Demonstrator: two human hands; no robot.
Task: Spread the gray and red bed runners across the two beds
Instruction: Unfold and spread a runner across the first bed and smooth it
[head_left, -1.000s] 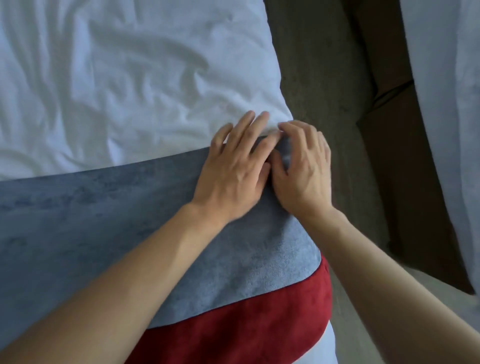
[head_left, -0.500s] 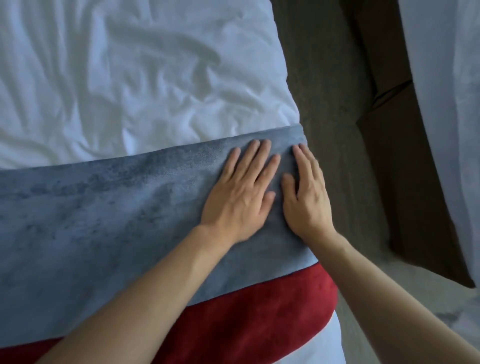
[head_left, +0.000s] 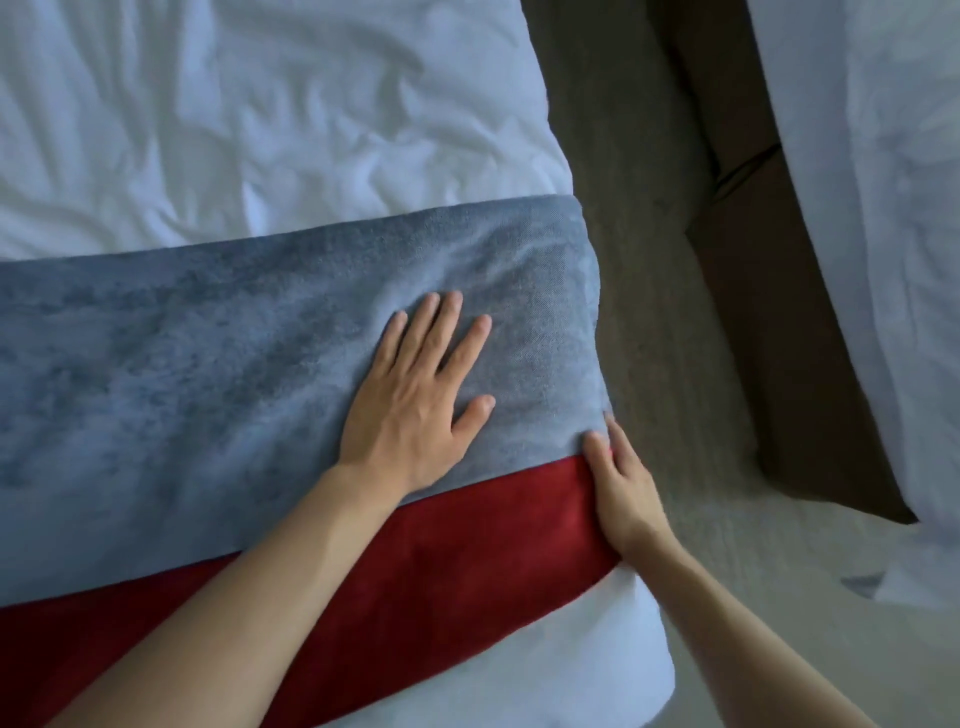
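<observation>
A gray bed runner lies flat across the near bed, which is covered in a wrinkled white sheet. A red bed runner shows as a band along the gray one's near edge. My left hand lies flat on the gray runner near the bed's right side, fingers straight and spread. At the bed's right edge my right hand touches the runners where gray meets red, thumb on top; its fingers go down over the side, partly hidden.
A strip of beige carpet runs between the two beds. The second bed, in white sheets, stands at the right with its brown base showing.
Both hands slid toward me along the gray runner. The left stays flat on it. The right moved off the top to the bed's right edge at the gray-red seam.
</observation>
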